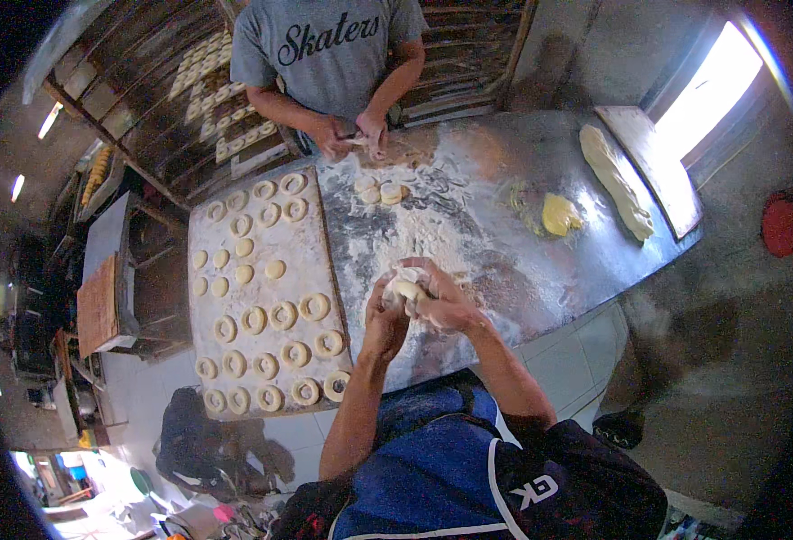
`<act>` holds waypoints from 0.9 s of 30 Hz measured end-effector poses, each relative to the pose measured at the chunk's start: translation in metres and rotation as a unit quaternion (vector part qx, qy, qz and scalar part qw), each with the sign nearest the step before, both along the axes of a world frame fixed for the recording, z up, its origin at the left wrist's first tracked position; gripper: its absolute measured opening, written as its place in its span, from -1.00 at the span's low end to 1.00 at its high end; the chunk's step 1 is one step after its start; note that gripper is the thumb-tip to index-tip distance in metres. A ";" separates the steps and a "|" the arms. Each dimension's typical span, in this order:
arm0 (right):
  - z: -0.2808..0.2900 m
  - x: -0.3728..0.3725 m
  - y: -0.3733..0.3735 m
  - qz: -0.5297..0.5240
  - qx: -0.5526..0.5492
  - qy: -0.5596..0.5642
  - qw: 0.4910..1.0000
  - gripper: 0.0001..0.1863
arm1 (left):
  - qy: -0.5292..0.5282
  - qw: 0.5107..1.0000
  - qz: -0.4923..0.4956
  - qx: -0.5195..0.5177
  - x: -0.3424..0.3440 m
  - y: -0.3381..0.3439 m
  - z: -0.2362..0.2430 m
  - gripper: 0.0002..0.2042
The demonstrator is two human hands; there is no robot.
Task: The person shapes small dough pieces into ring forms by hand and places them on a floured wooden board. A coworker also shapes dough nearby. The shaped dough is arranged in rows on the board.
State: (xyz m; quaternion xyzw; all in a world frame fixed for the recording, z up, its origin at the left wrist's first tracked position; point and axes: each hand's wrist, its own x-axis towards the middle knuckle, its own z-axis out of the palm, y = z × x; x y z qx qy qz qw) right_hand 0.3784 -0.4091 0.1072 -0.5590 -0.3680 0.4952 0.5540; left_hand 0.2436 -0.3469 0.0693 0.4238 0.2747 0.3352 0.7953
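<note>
Between my two hands, above the floured table (495, 288), is a pale piece of dough (408, 290). My left hand (385, 310) closes round its left side. The fingers of my right hand (446, 301) wrap its right side, and flour whitens the fingertips. Loose flour (405, 229) spreads over the table just beyond my hands. Several small dough rounds (379, 191) lie farther off in that flour. On my left a floured board (266, 243) bears rows of dough rings (283, 315) and several solid dough rounds (245, 273).
Across the table a person in a grey shirt (324, 54) handles a bit of dough (357, 140). Toward the right lie a yellow lump (560, 216), a long dough roll (614, 180) and a plank (653, 166). Racks with dough rings (248, 139) stand behind at the left.
</note>
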 end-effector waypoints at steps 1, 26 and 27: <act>-0.003 0.001 0.000 0.015 0.035 0.119 0.992 -0.44 | -0.066 0.997 -0.025 -0.036 0.001 -0.001 0.001 -0.62; -0.108 -0.077 0.023 -0.168 -0.082 -0.119 0.975 -0.67 | 0.010 0.978 0.167 -0.127 -0.028 0.025 -0.071 -0.68; -0.108 -0.079 0.025 -0.151 -0.104 -0.181 0.966 -0.67 | 0.021 0.979 0.176 -0.097 -0.032 0.027 -0.074 -0.66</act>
